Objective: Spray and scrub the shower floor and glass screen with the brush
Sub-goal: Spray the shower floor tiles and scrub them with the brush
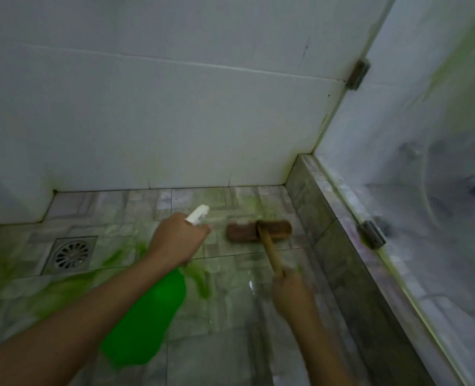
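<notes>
Shower floor (230, 316): grey patterned tile, wet, with green smears toward its left side and far right corner.
Brush (259, 231): brown head flat on the floor near the far right corner, just beside the tiled kerb (339, 263); wooden handle slants back to the right hand.
Right hand (290, 291): fingers curled round the handle end.
Spray bottle (144, 321): green body, white nozzle pointing toward the far wall (147, 107).
Left hand (176, 239): grips the bottle's neck, held above the floor.
Drain (70, 254): square metal grate, far left of the floor.
Glass screen (425, 135): stands on the kerb at right, fogged, green-streaked, with two metal hinges.
</notes>
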